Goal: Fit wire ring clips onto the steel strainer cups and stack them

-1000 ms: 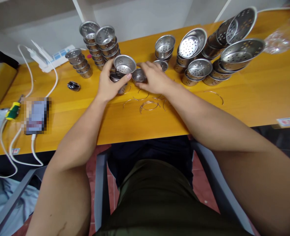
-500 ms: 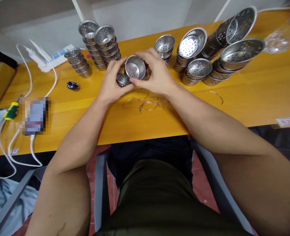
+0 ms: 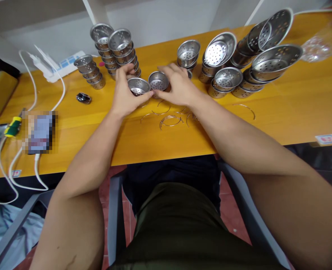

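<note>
Two small perforated metal cups stand side by side on the table in front of me. My left hand [image 3: 123, 90] is beside the left cup [image 3: 138, 87], its thumb stretched along the cup's near side and its fingers raised behind the rim, apart from the thumb. The right cup [image 3: 158, 81] is between the fingers and thumb of my right hand [image 3: 178, 83], fingers at the far rim and thumb at the near side. Several thin curved wires [image 3: 171, 120] lie on the table just below the hands.
Stacks of perforated cups [image 3: 120, 43] stand at the back left, with a shorter stack [image 3: 88, 69] beside them. More cups [image 3: 228, 78] and larger tilted ones [image 3: 277, 62] are to the right. A phone [image 3: 40, 133], white cables and a power strip [image 3: 66, 67] occupy the left.
The metal cup held raised between both hands has come down to stand beside the other cup. My left fingers have moved off it; my right hand stays around it.
</note>
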### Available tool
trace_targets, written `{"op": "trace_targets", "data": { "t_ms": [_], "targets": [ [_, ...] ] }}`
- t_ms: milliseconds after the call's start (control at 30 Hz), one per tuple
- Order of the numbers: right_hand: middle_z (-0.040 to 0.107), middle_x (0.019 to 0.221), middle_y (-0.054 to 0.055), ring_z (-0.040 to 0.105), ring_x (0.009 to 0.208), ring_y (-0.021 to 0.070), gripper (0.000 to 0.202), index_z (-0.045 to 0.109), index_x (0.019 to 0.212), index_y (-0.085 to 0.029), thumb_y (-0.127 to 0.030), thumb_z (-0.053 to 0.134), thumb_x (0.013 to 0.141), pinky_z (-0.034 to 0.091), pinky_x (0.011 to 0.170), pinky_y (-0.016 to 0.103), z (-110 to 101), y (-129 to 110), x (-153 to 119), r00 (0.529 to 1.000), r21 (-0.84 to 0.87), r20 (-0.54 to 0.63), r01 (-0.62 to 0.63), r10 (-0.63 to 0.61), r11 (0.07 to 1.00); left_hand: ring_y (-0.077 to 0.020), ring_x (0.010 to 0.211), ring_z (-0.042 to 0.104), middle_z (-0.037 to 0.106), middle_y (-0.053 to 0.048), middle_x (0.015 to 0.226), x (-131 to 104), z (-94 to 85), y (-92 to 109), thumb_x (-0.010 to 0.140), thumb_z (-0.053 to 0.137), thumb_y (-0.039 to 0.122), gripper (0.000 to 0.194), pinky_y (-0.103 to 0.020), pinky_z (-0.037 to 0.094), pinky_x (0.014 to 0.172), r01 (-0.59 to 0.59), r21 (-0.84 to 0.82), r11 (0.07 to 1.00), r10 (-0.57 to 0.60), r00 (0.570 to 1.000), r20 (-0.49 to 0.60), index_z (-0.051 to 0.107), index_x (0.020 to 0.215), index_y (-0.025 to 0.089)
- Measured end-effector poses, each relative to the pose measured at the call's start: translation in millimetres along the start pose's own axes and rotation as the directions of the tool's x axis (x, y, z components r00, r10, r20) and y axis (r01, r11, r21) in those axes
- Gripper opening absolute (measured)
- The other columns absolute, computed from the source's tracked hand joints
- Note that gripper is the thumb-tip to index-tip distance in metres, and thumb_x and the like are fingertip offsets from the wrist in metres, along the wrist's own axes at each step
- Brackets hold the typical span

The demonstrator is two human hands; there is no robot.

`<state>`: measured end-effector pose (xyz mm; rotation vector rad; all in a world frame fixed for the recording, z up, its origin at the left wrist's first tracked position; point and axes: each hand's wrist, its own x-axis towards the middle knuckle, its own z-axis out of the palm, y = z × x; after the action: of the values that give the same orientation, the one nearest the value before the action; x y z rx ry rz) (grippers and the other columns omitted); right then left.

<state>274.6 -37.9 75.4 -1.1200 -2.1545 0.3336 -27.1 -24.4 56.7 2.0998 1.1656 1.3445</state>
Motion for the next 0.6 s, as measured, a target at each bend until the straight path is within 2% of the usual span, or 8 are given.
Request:
{"op": "trace_targets", "data": {
  "t_ms": [100,200,267,333,400,433,500,600],
  "targets": [
    [0.072,0.182,0.01,0.055,0.18,0.0543,0.078,0.064,0.184,-0.055,-0.078,0.08,0.111,0.049,0.149,0.089,-16,-23,-6,0.996,-0.009,-0.087,0.034,-0.035,0.999,-0.0504,0.164,0.071,0.074,-0.015,0.164,0,-4.9,1,0.079,0.112,0.099,0.105,-0.075,0.058,0.146,-0.04,0.036,0.999,0.042,0.998,-0.04,0.068,0.151,0.037],
    [0.072,0.18,0.012,0.064,0.171,0.0528,0.07,0.065,0.185,-0.052,-0.081,0.066,0.121,0.063,0.138,0.082,-26,-47,-13,0.99,0.017,-0.142,0.026,-0.023,1.0,-0.0475,0.155,0.075,0.079,-0.013,0.152,-4,-2.7,11,0.085,0.107,0.099,0.092,-0.074,0.063,0.14,-0.092,0.069,0.993,0.095,0.995,-0.03,0.072,0.143,0.038],
    [0.076,0.174,0.014,0.071,0.16,0.0524,0.072,0.066,0.185,-0.048,-0.083,0.068,0.122,0.068,0.131,0.076,-24,-60,-18,0.995,0.056,-0.097,0.034,-0.028,0.998,-0.0434,0.143,0.081,0.079,-0.013,0.15,-8,5.3,18,0.092,0.104,0.096,0.09,-0.07,0.072,0.127,-0.079,0.031,0.996,0.08,0.997,-0.014,0.068,0.153,0.041],
    [0.08,0.17,0.016,0.074,0.155,0.0518,0.076,0.067,0.184,-0.042,-0.082,0.074,0.12,0.068,0.131,0.073,-16,-68,-20,0.998,0.092,-0.021,0.065,-0.064,0.994,-0.0377,0.124,0.084,0.076,-0.012,0.151,-12,16.1,22,0.093,0.104,0.093,0.094,-0.061,0.078,0.105,-0.075,-0.035,0.997,0.075,0.997,-0.007,0.061,0.162,0.046],
    [0.081,0.166,0.018,0.074,0.157,0.0519,0.074,0.068,0.182,-0.037,-0.076,0.079,0.12,0.065,0.136,0.073,-7,-71,-21,0.995,0.102,0.031,0.092,-0.096,0.991,-0.0324,0.107,0.083,0.073,-0.01,0.149,-14,25.6,22,0.09,0.106,0.092,0.095,-0.054,0.076,0.085,-0.104,-0.087,0.991,0.104,0.995,-0.012,0.059,0.161,0.05],
    [0.082,0.164,0.018,0.073,0.157,0.052,0.071,0.07,0.18,-0.035,-0.073,0.079,0.12,0.064,0.138,0.073,-4,-72,-21,0.994,0.099,0.046,0.098,-0.103,0.99,-0.0312,0.103,0.081,0.073,-0.01,0.147,-15,28.8,21,0.09,0.105,0.092,0.093,-0.052,0.075,0.081,-0.113,-0.095,0.989,0.112,0.994,-0.016,0.06,0.16,0.05],
    [0.082,0.162,0.018,0.074,0.155,0.0516,0.063,0.073,0.176,-0.034,-0.064,0.079,0.121,0.061,0.14,0.073,-1,-70,-21,0.992,0.097,0.063,0.1,-0.107,0.99,-0.0319,0.104,0.082,0.074,-0.011,0.147,-16,31.4,17,0.095,0.1,0.094,0.086,-0.053,0.075,0.082,-0.092,-0.08,0.993,0.091,0.996,-0.016,0.063,0.158,0.049],
    [0.083,0.16,0.018,0.077,0.151,0.0503,0.057,0.077,0.172,-0.032,-0.052,0.08,0.118,0.062,0.139,0.072,-2,-64,-19,0.988,0.124,0.082,0.122,-0.133,0.985,-0.0362,0.115,0.085,0.077,-0.014,0.152,-15,30.0,10,0.103,0.086,0.102,0.082,-0.059,0.079,0.095,-0.03,-0.045,0.999,0.03,0.999,-0.012,0.067,0.159,0.045]
  ]
}}
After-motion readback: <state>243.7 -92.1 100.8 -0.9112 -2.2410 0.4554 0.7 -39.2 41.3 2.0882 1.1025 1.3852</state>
